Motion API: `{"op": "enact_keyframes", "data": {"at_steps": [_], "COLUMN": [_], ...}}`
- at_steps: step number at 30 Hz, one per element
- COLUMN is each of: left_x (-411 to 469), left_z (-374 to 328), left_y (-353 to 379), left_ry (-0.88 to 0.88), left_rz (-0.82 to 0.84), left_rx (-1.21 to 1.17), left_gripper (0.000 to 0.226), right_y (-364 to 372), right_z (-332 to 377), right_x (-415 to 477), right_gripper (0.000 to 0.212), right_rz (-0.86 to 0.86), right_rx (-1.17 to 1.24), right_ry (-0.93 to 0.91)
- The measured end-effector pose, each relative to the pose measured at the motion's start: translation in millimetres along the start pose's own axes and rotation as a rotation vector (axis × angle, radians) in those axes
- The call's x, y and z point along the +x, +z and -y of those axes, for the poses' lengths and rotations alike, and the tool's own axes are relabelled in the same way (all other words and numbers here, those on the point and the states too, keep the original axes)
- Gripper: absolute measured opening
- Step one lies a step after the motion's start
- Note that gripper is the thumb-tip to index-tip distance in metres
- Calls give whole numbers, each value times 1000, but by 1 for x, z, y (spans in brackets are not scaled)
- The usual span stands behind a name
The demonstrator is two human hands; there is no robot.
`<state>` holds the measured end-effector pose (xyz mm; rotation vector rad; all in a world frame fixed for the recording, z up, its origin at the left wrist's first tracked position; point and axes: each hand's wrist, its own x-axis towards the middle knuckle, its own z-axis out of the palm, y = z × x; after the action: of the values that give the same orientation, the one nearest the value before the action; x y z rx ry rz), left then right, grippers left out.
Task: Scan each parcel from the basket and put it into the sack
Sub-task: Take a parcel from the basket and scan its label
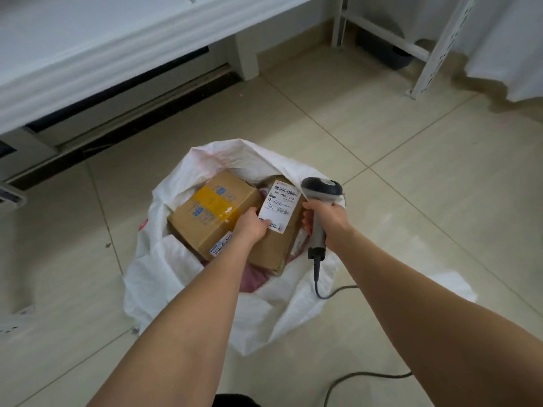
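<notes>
grips a flat cardboard parcel (273, 248) with the left hand (252, 227), thumb laid on the lower corner of its white label (280, 205), other fingers hidden under the near edge. holds that parcel tilted inside the open mouth of the white sack (158, 268), most of it to the right of those fingers. has a second box (205, 212), crossed with yellow tape, just left of the knuckles, also in the sack. wraps the right hand (326, 221) round the handle of the grey scanner (321, 190), fingers closed tight, scanner head above them and just beside the label's far right corner. trails a grey cable (316, 273) from below that fist over the sack onto the tiled floor (411, 171). shows pink material (255, 279) beneath the parcel.
</notes>
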<state>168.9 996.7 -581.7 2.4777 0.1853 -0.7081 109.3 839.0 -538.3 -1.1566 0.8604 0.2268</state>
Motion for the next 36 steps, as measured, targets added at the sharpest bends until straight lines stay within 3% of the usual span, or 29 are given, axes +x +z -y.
{"op": "enact_keyframes", "data": {"at_steps": [10,25,31,36], "left_x": [-86,-343,-439,-512], "left_z": [-99,-369,-462,-526], "left_y": [-74,-209,-218,-196], "left_ry": [66,394,537,633], "left_rz": [-15,96,181,246], "left_rx": [11,204,313,330], "left_gripper": [32,35,35,37], "right_y": [-16,-124,-178,-235], "right_z": [80,292,345,370], "right_x": [-127,-424,-531,-592], "right_gripper": [11,7,15,10], "right_rz": [-1,-279,-407,-519], "right_rx": [80,320,488,556], "right_ry": [-29,-62,-106,-136]}}
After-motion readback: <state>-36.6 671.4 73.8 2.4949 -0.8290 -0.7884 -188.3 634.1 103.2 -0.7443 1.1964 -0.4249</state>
